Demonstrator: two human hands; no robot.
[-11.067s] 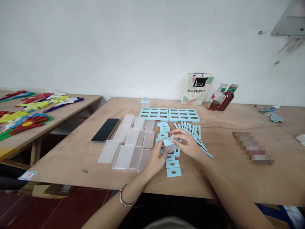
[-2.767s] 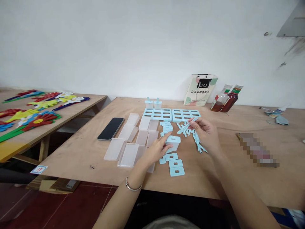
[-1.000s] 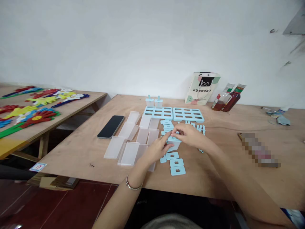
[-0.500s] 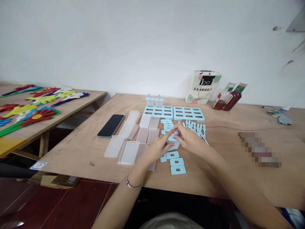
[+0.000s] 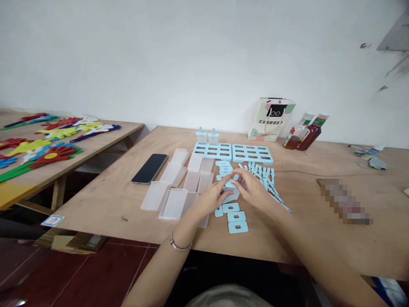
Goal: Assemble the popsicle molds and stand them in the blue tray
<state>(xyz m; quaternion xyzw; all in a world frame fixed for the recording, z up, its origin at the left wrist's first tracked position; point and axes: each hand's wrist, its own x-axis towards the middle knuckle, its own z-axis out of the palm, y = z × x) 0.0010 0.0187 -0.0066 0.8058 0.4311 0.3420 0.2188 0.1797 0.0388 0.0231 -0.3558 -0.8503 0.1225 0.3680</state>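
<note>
So this wooden table (image 5: pixel 108 209) is pretty loaded, with a black phone (image 5: pixel 150 169), a bunch of frosty clear molds (image 5: pixel 173 204), light-blue lids (image 5: pixel 243 227) and sticks (image 5: pixel 265 177), two blue frames (image 5: pixel 258 155), a paper bag (image 5: pixel 267 125) by the wall and two bottles (image 5: pixel 309 135) near it.

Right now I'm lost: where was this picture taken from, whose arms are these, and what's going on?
No machine here: these are a person's own bare hands, seen by a camera worn on the head, looking forward and down. That's why the arms enter from the bottom.

The left hand steadies a lidded container; the right hand pinches what looks like a blue stick at its top. The fingers partly hide this.

On the wooden table, translucent containers and a phone lie to the left, loose sticks to the right, and slotted blue lids nearer the person. Farther back are blue frames, a paper bag and bottles.
</note>
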